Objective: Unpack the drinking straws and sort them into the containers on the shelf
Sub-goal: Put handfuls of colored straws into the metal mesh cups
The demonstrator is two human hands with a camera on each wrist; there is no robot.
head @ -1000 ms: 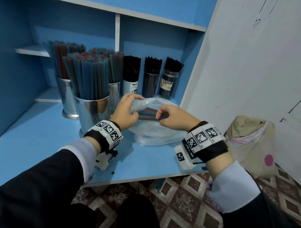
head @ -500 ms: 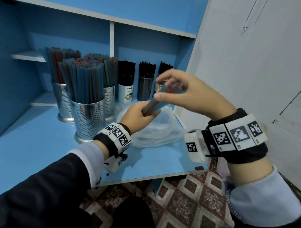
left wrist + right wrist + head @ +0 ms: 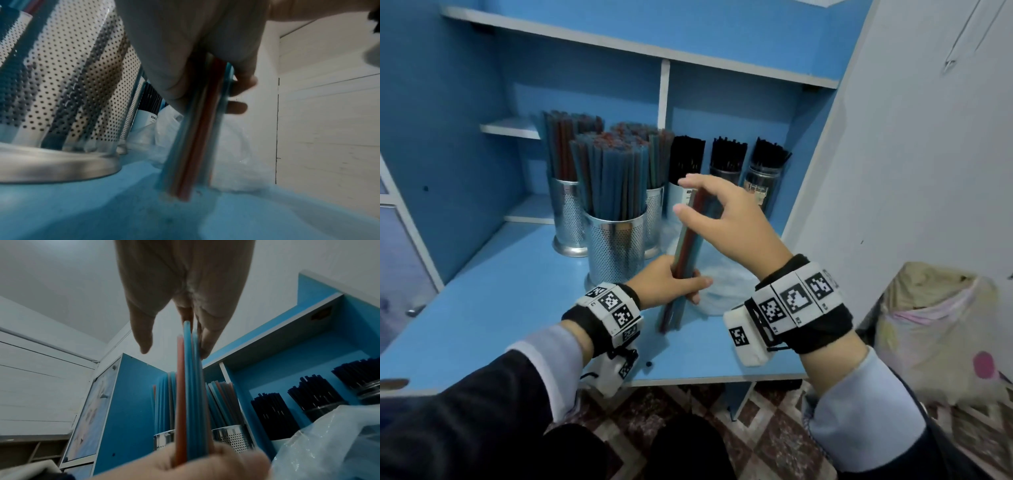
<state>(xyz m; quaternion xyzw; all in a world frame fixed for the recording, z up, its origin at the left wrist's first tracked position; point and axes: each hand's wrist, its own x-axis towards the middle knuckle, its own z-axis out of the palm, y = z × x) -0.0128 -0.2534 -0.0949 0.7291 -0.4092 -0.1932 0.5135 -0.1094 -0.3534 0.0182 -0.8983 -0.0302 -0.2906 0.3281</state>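
Observation:
A bundle of blue and red straws (image 3: 686,246) stands almost upright with its lower ends on the blue shelf board (image 3: 517,291). My left hand (image 3: 681,284) grips the bundle round its lower half; the left wrist view shows the straws (image 3: 193,146) running down from that fist to the board. My right hand (image 3: 688,195) is above, its fingers straight and spread, touching the straws' top ends (image 3: 188,340). The emptied clear plastic bag (image 3: 722,284) lies on the board behind the bundle. Perforated metal cups (image 3: 616,246) full of coloured straws stand to the left.
Three jars of black straws (image 3: 726,161) stand at the back of the shelf by a white divider. A white wall (image 3: 893,171) closes the right side. A stuffed cloth sack (image 3: 935,325) sits on the patterned floor at the right.
The straws came out of the plastic bag, swung from lying to upright, and their ends now rest on the board. My right hand rose to their top and its fingers spread.

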